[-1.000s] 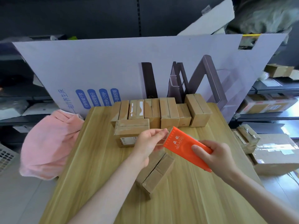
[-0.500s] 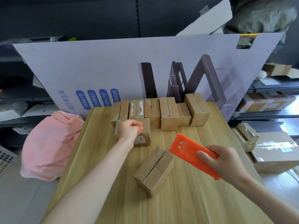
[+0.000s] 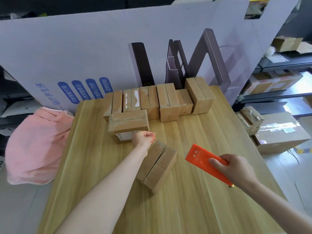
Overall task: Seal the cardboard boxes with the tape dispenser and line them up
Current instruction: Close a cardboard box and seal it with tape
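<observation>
A pink cloth [image 3: 38, 144] lies heaped off the wooden table [image 3: 185, 208] at its nine o'clock edge, with a tall printed cardboard sheet [image 3: 101, 56] propped upright behind the far end. At about eleven o'clock on the tabletop a labelled box [image 3: 128, 124] sits crosswise, just in front of the left end of the line behind it. The person's left hand [image 3: 144, 138] is out over the table at that box's near right corner, fingers curled into a fist with nothing to be seen inside it; whether the knuckles touch the cardboard cannot be told. Near the centre a loose box [image 3: 157, 168] lies at a slant, its top seam running toward one o'clock, its near left corner hidden under the bare forearm. At twelve o'clock a row of cardboard boxes [image 3: 167, 102] stands side by side against the sheet, the rightmost one turned slightly out of line. Toward four o'clock the orange tape dispenser [image 3: 202, 157] is held above the wood, well apart from the loose box, its free end pointing to ten o'clock. The right hand [image 3: 234, 169] grips its near end, thumb on top and fingers wrapped beneath. Past the three o'clock edge, taped cartons [image 3: 280, 132] sit on the floor below metal shelving
</observation>
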`<state>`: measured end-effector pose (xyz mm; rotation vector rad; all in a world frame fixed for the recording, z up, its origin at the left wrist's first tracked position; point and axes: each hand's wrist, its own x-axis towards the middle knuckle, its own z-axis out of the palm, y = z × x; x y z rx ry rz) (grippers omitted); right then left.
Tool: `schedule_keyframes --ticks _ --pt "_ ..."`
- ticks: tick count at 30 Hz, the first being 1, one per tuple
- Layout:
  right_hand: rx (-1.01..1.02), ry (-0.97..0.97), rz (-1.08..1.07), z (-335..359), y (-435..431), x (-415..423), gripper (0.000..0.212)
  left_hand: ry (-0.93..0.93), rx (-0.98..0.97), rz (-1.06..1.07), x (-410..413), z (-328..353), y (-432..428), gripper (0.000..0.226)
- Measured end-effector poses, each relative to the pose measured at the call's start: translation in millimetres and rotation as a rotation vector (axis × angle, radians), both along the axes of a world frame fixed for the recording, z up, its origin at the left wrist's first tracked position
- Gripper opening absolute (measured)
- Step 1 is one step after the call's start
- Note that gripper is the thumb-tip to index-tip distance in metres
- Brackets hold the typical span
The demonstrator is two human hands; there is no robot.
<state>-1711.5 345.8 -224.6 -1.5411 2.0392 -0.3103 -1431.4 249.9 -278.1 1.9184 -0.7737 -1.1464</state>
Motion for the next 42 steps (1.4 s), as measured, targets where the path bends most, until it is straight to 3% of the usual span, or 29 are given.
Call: schedule_keyframes --ticks 3,9,13,17,22,26,30,33,42 --pt "0.059 0.031 -0.001 -17.4 -13.2 7.1 0.029 -0.054 0.059 -0.013 2.1 -18.2 -13.1 0.006" --pt "0.166 0.106 0.004 -44.7 -34.1 22.1 0.039 -0.121 0.129 -0.006 7.6 -52.7 -27.3 0.022" --pt "0.222 0.139 0.004 -54.3 -45.3 29.6 0.041 -0.085 0.170 0.023 5.2 -69.2 -26.0 0.018" --pt "0.249 0.181 0.009 -63.2 -53.5 39.9 0.043 -0.190 0.143 -0.036 -5.3 -74.2 -15.8 0.010" --pt "0.242 0.233 -0.005 -65.3 -58.6 41.9 0.044 -0.241 0.125 -0.097 -5.0 -77.5 -9.6 0.020" --pt "0.225 0.273 0.028 -66.2 -61.7 38.9 0.043 -0.291 0.303 -0.235 -4.8 -75.1 -2.4 0.047" --pt "0.212 0.293 0.057 -68.5 -62.4 38.0 0.043 -0.305 0.105 -0.206 -12.7 -70.7 15.2 0.054" --pt "0.161 0.393 0.120 -61.9 -65.6 42.5 0.045 -0.346 0.079 -0.342 -20.4 -77.6 40.9 0.064" --pt "0.093 0.578 0.377 -51.4 -84.3 87.0 0.034 -0.287 0.036 -0.144 -28.1 -94.9 72.3 0.036"
